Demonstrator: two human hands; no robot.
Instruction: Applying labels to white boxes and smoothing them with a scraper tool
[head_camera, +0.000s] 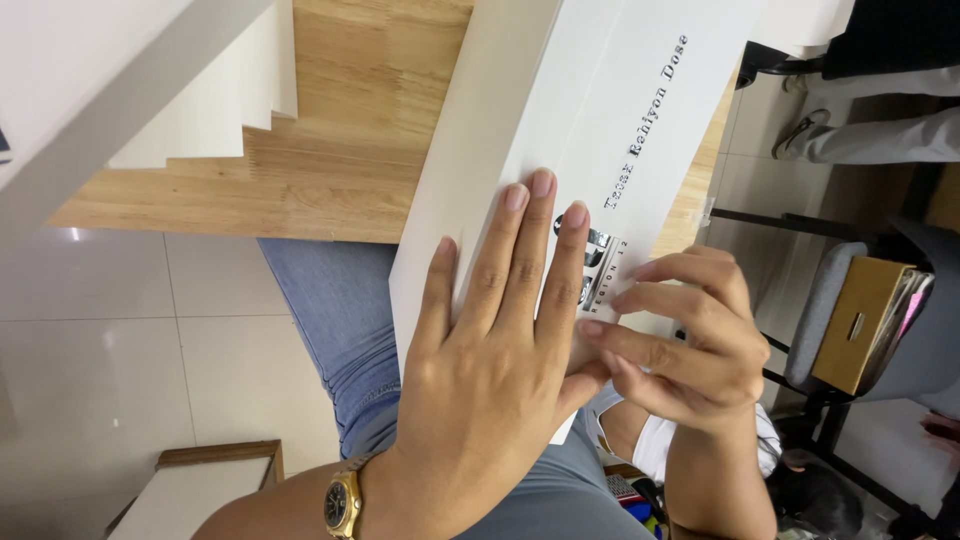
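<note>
Left hand (490, 330) lies flat and open, palm down, on the long white box (560, 150), its fingers (525, 255) spread slightly and pointing up the length of the lid. It grips nothing; it presses on the surface. A gold wristwatch (343, 503) sits on that wrist.

Right hand (685, 340) is at the right-hand edge of the box, just beside the left, fingers curled inward with the tips bearing on the box edge near a small silver-and-black label (597, 262). Thumb and forefinger appear pinched together at the near corner of the box; whether they hold anything cannot be told.

White box runs diagonally from the person's lap to the upper edge of the view, overhanging the near edge of the wooden desk (340, 150). Black lettering runs along its right side.

A second white carton (150, 80) rests on the desk toward its left corner. Blue jeans (340, 320) show below the desk edge. A grey chair (835, 300) carrying a tan cardboard box (865, 320) stands to the right on the pale tiled floor (120, 340).
</note>
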